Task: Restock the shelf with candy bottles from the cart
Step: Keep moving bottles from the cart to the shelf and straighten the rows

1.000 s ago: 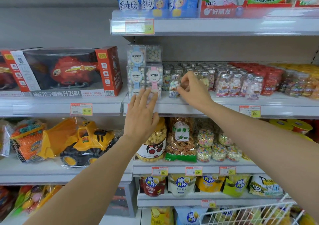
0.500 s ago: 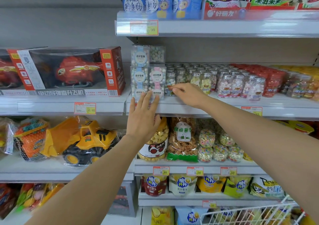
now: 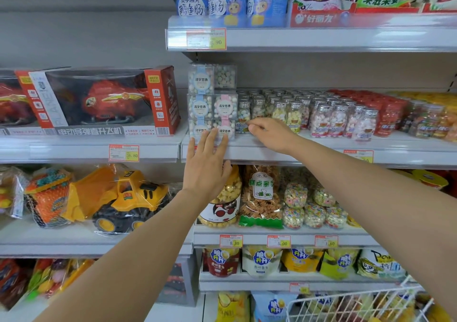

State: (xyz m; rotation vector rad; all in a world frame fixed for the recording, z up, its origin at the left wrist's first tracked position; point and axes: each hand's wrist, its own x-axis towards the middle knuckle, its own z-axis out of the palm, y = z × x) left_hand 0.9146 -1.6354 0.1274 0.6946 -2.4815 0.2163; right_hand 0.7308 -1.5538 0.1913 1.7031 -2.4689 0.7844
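Rows of small clear candy bottles (image 3: 321, 117) with silver caps stand on the middle shelf (image 3: 309, 150). The leftmost front bottle (image 3: 243, 120) holds blue and white candies. My right hand (image 3: 270, 134) lies palm down on the shelf in front of the bottles. Its loosely bent fingers point left, with the fingertips just beside that bottle's base, and nothing shows in its grip. My left hand (image 3: 207, 167) is raised flat with straight fingers, whose tips touch the lowest clear candy boxes (image 3: 212, 105) stacked left of the bottles. The white wire cart (image 3: 351, 305) shows at the bottom right.
Red-capped and yellow candy bottles (image 3: 393, 114) fill the shelf further right. A boxed red toy helicopter (image 3: 99, 99) sits on the left shelf, with a yellow toy truck (image 3: 118, 198) below it. Snack jars and bags (image 3: 262, 195) occupy the shelf under my hands.
My right hand let go of the leftmost bottle, dropped from its cap to the shelf in front of it and flattened out. My left hand stayed at the candy boxes.
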